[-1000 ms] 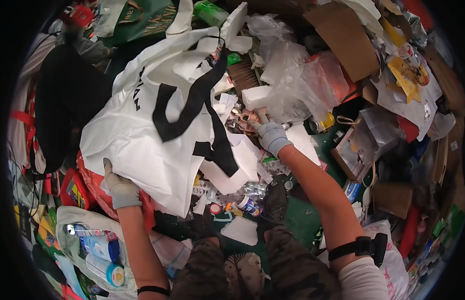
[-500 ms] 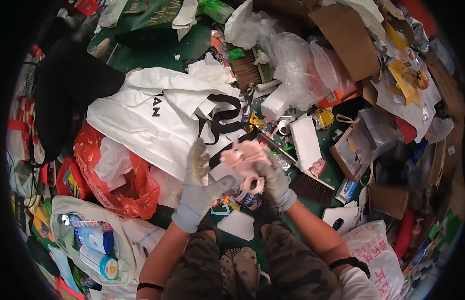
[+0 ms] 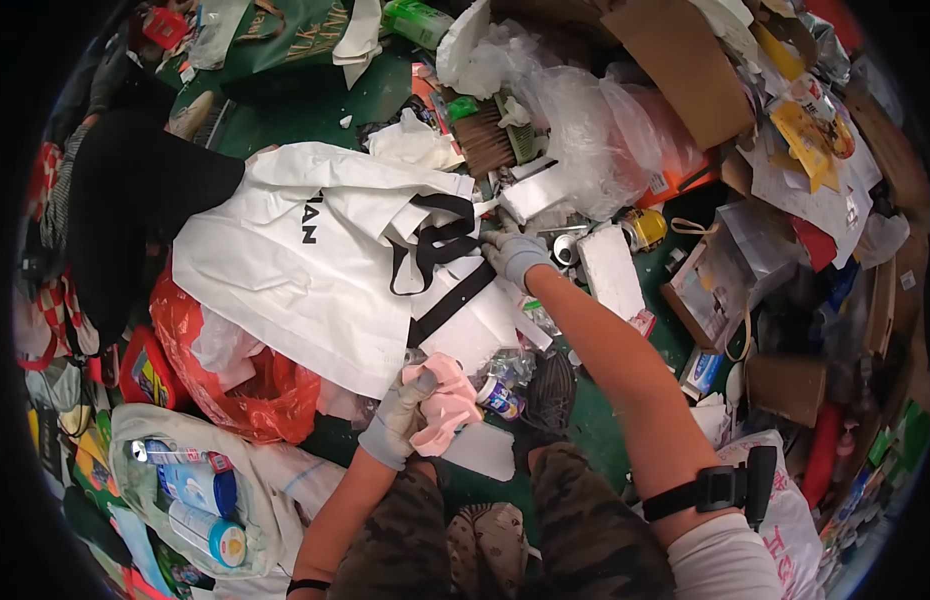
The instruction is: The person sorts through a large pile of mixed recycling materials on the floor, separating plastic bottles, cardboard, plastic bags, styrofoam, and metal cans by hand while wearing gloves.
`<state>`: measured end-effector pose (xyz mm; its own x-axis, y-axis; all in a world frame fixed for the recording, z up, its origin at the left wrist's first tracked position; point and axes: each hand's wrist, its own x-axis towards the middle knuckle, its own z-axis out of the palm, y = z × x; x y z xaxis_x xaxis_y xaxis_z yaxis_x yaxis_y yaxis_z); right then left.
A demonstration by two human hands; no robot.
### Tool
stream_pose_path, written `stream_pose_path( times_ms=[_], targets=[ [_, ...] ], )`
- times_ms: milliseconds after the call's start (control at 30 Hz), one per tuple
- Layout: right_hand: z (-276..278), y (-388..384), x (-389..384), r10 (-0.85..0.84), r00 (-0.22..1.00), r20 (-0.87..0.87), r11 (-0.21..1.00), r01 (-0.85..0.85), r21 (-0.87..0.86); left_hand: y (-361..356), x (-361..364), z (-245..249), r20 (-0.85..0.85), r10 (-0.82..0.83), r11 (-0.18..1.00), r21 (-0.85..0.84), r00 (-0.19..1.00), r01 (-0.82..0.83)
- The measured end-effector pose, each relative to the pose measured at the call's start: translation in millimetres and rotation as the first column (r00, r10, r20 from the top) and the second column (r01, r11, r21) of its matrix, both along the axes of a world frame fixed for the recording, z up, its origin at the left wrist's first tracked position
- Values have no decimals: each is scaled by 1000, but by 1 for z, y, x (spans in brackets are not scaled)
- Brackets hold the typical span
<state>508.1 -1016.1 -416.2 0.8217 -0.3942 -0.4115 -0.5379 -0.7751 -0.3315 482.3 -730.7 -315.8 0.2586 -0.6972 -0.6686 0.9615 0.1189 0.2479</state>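
My left hand (image 3: 393,425), in a grey-white work glove, grips a pale pink moulded piece (image 3: 447,405) with an uneven, folded-looking shape, low in front of my legs. My right hand (image 3: 515,254), gloved too, reaches forward among small scraps beside the black straps (image 3: 447,235) of a large white bag (image 3: 295,240). Its fingers look bent downward; whatever lies beneath them is hidden. Close to the pink piece are a small purple-and-white container (image 3: 499,398) and a flat white piece (image 3: 482,450). A white foam block (image 3: 611,272) lies right of my right hand.
Someone in black clothing (image 3: 135,200) is at the left, against the white bag. A red plastic bag (image 3: 275,395) and a pale sack of cans (image 3: 135,420) lie lower left. Clear plastic bags (image 3: 585,130), cardboard (image 3: 685,75) and a brush (image 3: 552,385) surround the work area.
My right hand has let go of the pink piece and moved forward to the scraps by the straps. My left hand has taken the piece and lowered it towards my legs.
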Motion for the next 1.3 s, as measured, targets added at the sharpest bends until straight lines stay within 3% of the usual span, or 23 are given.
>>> stream_pose_path(
  times_ms=[100,167,233,333,367,400,433,567,633,700,733,767,800,833,867,933,967,1000,1067,1100,1167,1267,1300],
  targets=[
    [-20,-3,10,-158,987,32,987,159,-12,-1,7,0,-18,4,1000,6,1000,-4],
    [-41,-23,4,-39,985,165,987,64,-150,1,8,4,-43,46,999,-25,998,-47],
    [-39,-42,-8,10,986,165,989,15,-150,8,8,-8,-75,55,998,-34,996,-58],
    [-20,-49,-28,249,956,157,919,-182,-350,15,11,-23,-185,111,985,-107,976,-133],
    [-18,-46,-35,224,928,299,945,-131,-301,15,13,-25,-226,131,976,-140,965,-165],
    [-17,-39,-47,186,883,432,967,-86,-240,10,16,-12,-117,142,988,-38,983,-148],
    [-15,-30,-60,137,821,554,984,-48,-172,9,21,-7,-87,112,990,-70,990,-118],
    [55,56,-92,-233,703,672,923,-57,380,-2,21,-8,126,96,989,-121,987,-81],
    [92,98,-103,-376,728,573,761,-110,640,-2,21,-9,180,78,985,-166,981,-47],
    [105,124,-114,-353,797,491,629,-186,755,-6,21,-1,212,102,979,-193,972,-61],
    [113,122,-116,-328,892,312,449,-143,882,-2,23,0,214,109,979,-191,971,-67],
    [98,112,-117,-106,949,297,430,-226,874,0,23,0,216,117,979,-189,969,-75],
    [100,99,-113,-110,989,100,287,-65,956,0,20,0,318,135,988,-117,938,-103],
    [102,85,-110,-83,992,-98,141,109,984,1,19,-1,292,129,987,-132,948,-94],
    [67,72,-118,-192,973,125,343,-53,938,4,18,-2,265,123,985,-148,956,-86],
    [16,28,-117,-511,855,91,502,211,838,14,15,-18,266,88,987,-153,960,-48],
    [-22,-4,-115,-475,789,390,761,145,632,12,14,-22,281,45,990,-142,959,-5],
    [-14,-35,-105,-241,852,464,967,168,193,10,13,-25,294,4,991,-128,956,36],
    [-9,-74,-86,-130,931,341,967,196,-164,8,9,-27,228,-4,997,-77,974,22],
    [-13,-91,-78,-3,965,263,922,105,-372,4,11,-20,213,-51,992,-104,976,75],
    [19,-113,-43,-135,974,-181,980,158,122,-4,19,1,185,-148,971,-160,971,179],
    [7,-112,-38,7,997,-80,988,-20,-153,7,13,-23,125,-159,978,-116,979,174],
    [10,-113,-36,1,991,-135,993,-17,-115,8,13,-23,114,-167,978,-110,979,179]
  ],
)
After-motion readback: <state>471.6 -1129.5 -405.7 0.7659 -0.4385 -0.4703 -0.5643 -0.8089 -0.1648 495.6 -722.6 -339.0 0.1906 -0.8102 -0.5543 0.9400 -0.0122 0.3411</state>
